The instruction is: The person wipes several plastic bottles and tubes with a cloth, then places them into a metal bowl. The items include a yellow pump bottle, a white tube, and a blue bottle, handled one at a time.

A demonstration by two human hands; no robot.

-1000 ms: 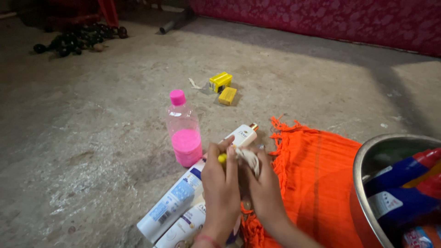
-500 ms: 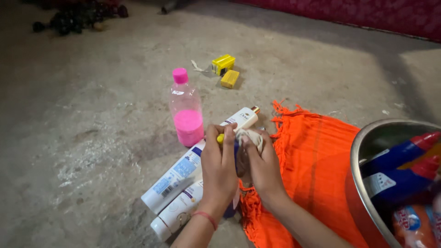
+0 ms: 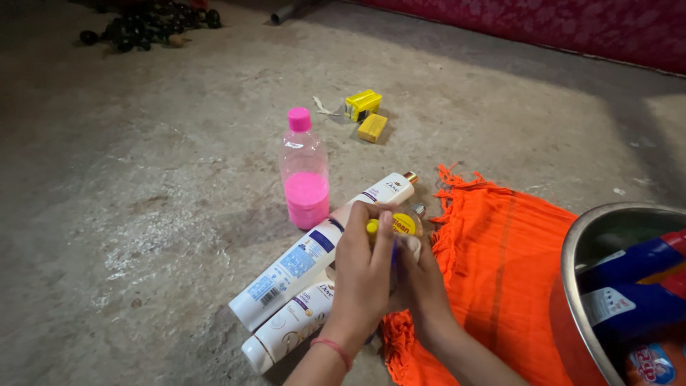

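Left hand [image 3: 364, 275] fingers clenched on yellow-capped bottle [image 3: 400, 227]; right hand [image 3: 421, 275] grip hidden, beside orange cloth [image 3: 500, 279]

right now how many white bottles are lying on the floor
2. One long white bottle lies slanting from beside the pink bottle down to the left; a shorter one lies just below it, beside the left hand. The hands may hide others.

Floor [image 3: 143, 179]: rough, matt concrete, dusty. Clear glossy plastic seen on pink-capped bottle [image 3: 304, 171]; smooth white plastic on lying tubes [image 3: 300, 268]. Orange cloth [image 3: 493, 279]: woven, matt, w/ fringed edge. Bowl [image 3: 572, 286]: shiny metal.
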